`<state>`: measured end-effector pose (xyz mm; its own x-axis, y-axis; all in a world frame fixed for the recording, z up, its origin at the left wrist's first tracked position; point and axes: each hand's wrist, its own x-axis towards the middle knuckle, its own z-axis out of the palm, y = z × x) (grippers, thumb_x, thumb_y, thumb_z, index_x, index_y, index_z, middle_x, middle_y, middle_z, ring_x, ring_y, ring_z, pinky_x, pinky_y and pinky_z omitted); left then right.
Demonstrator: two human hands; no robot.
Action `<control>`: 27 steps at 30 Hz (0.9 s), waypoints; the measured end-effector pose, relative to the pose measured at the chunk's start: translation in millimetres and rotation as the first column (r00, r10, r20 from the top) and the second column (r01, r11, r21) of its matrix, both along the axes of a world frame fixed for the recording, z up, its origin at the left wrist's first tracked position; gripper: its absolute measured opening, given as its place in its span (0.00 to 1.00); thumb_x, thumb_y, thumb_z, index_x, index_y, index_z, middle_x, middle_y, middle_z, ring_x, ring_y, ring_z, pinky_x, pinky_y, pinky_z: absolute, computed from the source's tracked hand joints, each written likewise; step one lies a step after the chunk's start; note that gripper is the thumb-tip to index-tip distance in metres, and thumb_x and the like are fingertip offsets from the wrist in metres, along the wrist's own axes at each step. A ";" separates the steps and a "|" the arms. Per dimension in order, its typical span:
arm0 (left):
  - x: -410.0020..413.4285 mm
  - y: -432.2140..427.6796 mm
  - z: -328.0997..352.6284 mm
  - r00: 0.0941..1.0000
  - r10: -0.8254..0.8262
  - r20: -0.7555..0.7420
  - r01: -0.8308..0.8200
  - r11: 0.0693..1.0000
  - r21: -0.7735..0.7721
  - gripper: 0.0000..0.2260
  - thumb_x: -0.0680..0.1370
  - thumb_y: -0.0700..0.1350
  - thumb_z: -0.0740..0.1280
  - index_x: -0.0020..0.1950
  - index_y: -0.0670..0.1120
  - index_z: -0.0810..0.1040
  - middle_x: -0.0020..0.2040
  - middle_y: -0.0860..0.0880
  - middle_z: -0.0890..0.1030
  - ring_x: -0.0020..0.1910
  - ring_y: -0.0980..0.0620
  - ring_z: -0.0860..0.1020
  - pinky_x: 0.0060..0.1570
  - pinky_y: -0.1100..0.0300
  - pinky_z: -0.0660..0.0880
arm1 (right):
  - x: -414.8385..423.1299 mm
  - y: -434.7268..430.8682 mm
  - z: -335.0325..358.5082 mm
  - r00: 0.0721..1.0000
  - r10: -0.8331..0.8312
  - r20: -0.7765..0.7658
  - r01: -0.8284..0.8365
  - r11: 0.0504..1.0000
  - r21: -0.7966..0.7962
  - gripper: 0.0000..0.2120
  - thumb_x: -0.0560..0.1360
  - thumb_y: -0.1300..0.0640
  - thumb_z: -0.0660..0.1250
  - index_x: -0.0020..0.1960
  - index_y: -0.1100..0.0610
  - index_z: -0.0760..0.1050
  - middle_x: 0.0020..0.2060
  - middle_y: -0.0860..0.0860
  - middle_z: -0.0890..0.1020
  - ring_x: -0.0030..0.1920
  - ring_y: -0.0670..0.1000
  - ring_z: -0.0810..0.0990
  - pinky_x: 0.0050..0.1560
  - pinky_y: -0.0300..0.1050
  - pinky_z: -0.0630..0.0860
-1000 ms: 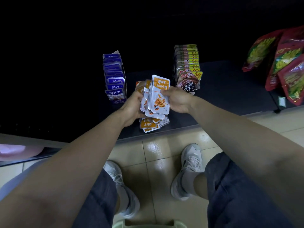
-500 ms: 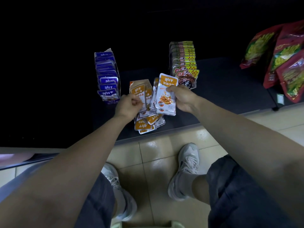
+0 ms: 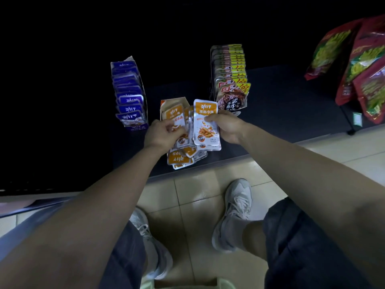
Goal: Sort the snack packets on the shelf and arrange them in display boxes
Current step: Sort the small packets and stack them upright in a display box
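My right hand [image 3: 226, 127] grips a stack of orange-and-white snack packets [image 3: 206, 130], held upright above the dark shelf [image 3: 281, 105]. My left hand [image 3: 161, 133] pinches orange packets at the front of an orange display box [image 3: 169, 105] that stands on the shelf. More loose orange packets [image 3: 180, 158] lie in a pile under both hands near the shelf's front edge. The inside of the orange box is mostly hidden by my left hand and the packets.
A blue display box [image 3: 130, 94] full of blue packets stands to the left. A box of brown-and-yellow packets [image 3: 231, 80] stands behind right. Large red snack bags [image 3: 364, 65] hang at far right. Tiled floor, my shoes and a green basket rim [image 3: 187, 284] lie below.
My left hand let go of the shared stack and moved left to the packets at the orange box. My right hand kept the stack and lowered slightly.
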<state>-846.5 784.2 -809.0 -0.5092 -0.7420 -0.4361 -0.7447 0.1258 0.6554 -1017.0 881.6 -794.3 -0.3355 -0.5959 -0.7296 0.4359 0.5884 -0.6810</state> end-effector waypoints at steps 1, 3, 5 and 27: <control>1.7 -0.3 1.5 1.000 0.002 -0.018 -0.002 1.000 0.021 0.23 0.71 0.63 0.69 0.62 0.53 0.79 0.59 0.48 0.78 0.55 0.49 0.78 0.55 0.53 0.76 | -2.3 0.2 -1.5 1.000 -0.011 -0.004 0.011 1.000 -0.001 0.13 0.79 0.65 0.61 0.63 0.65 0.73 0.60 0.62 0.79 0.57 0.60 0.80 0.60 0.57 0.75; 3.2 0.0 4.8 0.999 0.013 -0.037 -0.011 0.998 0.062 0.17 0.75 0.60 0.65 0.59 0.53 0.79 0.56 0.49 0.79 0.53 0.49 0.78 0.54 0.54 0.75 | -5.9 1.8 -1.1 1.000 -0.030 -0.010 0.030 1.000 0.003 0.14 0.80 0.65 0.61 0.64 0.67 0.72 0.61 0.63 0.78 0.58 0.62 0.80 0.60 0.57 0.76; 2.4 0.3 8.2 0.998 0.042 -0.047 -0.037 0.994 0.102 0.13 0.80 0.54 0.61 0.58 0.51 0.80 0.55 0.50 0.81 0.52 0.50 0.79 0.52 0.57 0.74 | -8.5 4.6 -0.1 0.999 -0.034 -0.001 0.034 0.999 0.000 0.09 0.80 0.64 0.61 0.58 0.65 0.74 0.58 0.62 0.80 0.56 0.61 0.80 0.59 0.57 0.76; -3.4 4.6 -8.2 1.000 0.027 0.013 -0.027 0.999 -0.032 0.10 0.71 0.44 0.76 0.49 0.49 0.79 0.59 0.44 0.77 0.54 0.47 0.78 0.50 0.59 0.75 | -8.7 -4.8 0.8 0.999 0.039 0.030 -0.037 0.998 -0.057 0.10 0.78 0.65 0.63 0.59 0.61 0.73 0.50 0.58 0.82 0.48 0.57 0.83 0.55 0.57 0.78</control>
<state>-849.9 788.8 -817.3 -0.4831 -0.7689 -0.4188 -0.7566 0.1259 0.6417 -1025.7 876.9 -793.6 -0.2895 -0.6479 -0.7046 0.4357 0.5662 -0.6997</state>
